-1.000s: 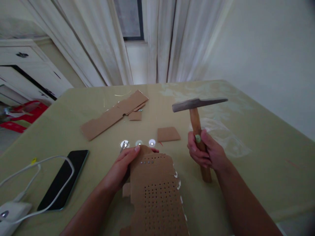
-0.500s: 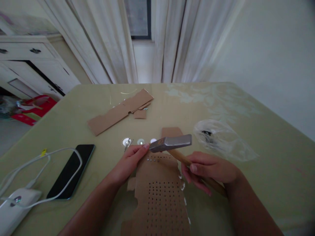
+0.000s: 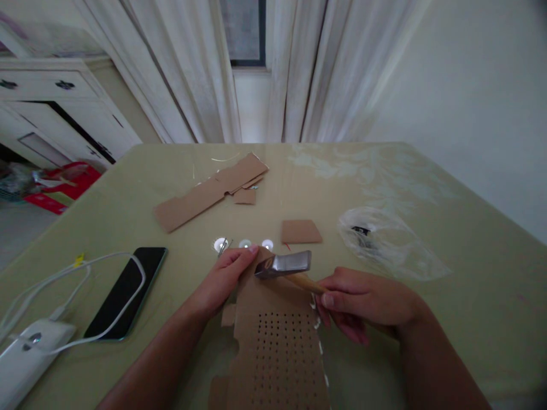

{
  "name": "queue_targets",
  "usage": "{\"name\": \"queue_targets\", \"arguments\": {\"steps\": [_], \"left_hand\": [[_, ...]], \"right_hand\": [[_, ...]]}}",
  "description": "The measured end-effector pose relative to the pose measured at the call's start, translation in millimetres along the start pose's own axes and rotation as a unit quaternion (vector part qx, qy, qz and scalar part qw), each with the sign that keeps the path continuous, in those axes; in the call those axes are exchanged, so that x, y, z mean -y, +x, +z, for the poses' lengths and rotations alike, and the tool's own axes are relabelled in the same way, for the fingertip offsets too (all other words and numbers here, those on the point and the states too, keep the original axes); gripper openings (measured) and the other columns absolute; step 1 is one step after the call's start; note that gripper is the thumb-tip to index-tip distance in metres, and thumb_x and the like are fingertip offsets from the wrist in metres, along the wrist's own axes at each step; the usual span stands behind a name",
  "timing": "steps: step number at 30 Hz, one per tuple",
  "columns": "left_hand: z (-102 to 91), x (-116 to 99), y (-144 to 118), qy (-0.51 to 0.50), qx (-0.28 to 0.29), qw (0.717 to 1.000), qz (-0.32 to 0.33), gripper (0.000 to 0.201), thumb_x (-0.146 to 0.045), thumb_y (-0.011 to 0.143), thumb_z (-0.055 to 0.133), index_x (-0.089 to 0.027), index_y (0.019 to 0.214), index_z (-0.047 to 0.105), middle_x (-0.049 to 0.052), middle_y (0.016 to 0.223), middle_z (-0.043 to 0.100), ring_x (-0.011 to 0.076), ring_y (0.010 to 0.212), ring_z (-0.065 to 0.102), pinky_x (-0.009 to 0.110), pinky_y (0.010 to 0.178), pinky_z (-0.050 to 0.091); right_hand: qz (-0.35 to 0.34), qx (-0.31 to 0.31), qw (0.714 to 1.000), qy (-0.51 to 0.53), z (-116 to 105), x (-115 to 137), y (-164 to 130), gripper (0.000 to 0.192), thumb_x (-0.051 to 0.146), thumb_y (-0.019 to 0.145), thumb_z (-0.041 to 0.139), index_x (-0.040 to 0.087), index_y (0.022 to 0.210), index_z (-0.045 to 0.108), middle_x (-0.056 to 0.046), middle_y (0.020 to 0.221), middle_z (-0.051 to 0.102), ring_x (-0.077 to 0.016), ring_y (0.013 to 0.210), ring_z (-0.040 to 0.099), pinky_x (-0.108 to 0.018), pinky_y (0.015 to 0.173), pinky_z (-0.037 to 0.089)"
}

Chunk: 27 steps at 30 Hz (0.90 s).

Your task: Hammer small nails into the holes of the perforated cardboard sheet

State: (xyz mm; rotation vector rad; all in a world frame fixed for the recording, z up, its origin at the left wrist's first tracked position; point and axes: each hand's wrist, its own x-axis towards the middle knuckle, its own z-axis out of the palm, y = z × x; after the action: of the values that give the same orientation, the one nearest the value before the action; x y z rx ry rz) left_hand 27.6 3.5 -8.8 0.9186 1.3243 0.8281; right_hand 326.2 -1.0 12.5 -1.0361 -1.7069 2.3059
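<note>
While right hand [image 3: 367, 302] grasps hammer [image 3: 284, 265] | left hand [image 3: 222, 276] pins cardboard [image 3: 273, 341] edge | table [image 3: 427, 171] beyond bare

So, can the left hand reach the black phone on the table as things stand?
Probably yes. The left hand rests on the cardboard, and the table between it and the phone looks bare; only a white cable crosses the phone.

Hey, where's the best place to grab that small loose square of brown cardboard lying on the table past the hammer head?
Probably by its near edge: the small square of brown cardboard lies flat on the green table, so a thumb-and-finger pinch from the front, lifting that edge first, suits it. The right hand holding the wooden-handled hammer is closest; the left hand rests on the perforated cardboard sheet.
</note>
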Motion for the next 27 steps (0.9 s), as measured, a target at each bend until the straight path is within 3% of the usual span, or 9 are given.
{"name": "queue_targets", "arguments": {"steps": [11,21,24,27], "left_hand": [[-2.0,3,2,0.02,-0.001,1.0,0.022,0.062,-0.081,0.076,0.076,-0.019,0.073,0.079,0.003,0.068,0.064,0.0157,0.061,0.052,0.024,0.053,0.041],[-3.4,6,2,0.009,-0.005,1.0,0.017,0.064,-0.082,0.078,0.075,-0.019,0.078,0.079,0.004,0.071,0.069,0.0161,0.061,0.057,0.025,0.054,0.045],[-3.9,7,4,0.006,0.002,1.0,0.027,0.06,-0.079,0.08,0.076,-0.019,0.081,0.082,0.005,0.073,0.072,0.0163,0.063,0.059,0.024,0.054,0.045],[-3.6,3,2,-0.005,0.048,0.998,0.035,0.056,-0.076,0.086,0.073,-0.021,0.087,0.085,0.007,0.078,0.076,0.019,0.068,0.066,0.026,0.058,0.049]], "right_hand": [[0.017,-0.015,1.0,0.007,-1,-2,-1,0.058,0.071,0.101,0.06,0.015,0.088,0.068,0.001,0.06,0.065,-0.0091,0.046,0.059,-0.017,0.044,0.048],[0.016,-0.02,1.0,-0.004,-5,1,-8,0.057,0.07,0.102,0.06,0.015,0.088,0.069,0.002,0.057,0.063,-0.0096,0.044,0.056,-0.018,0.044,0.047],[-0.018,-0.027,0.999,-0.025,-8,1,-10,0.053,0.064,0.104,0.06,0.015,0.09,0.07,0.004,0.055,0.059,-0.0084,0.042,0.052,-0.016,0.041,0.041],[-0.116,-0.049,0.992,-0.003,-11,-3,-13,0.05,0.062,0.103,0.064,0.015,0.087,0.069,0.007,0.053,0.05,-0.0057,0.038,0.04,-0.015,0.035,0.028]]}}
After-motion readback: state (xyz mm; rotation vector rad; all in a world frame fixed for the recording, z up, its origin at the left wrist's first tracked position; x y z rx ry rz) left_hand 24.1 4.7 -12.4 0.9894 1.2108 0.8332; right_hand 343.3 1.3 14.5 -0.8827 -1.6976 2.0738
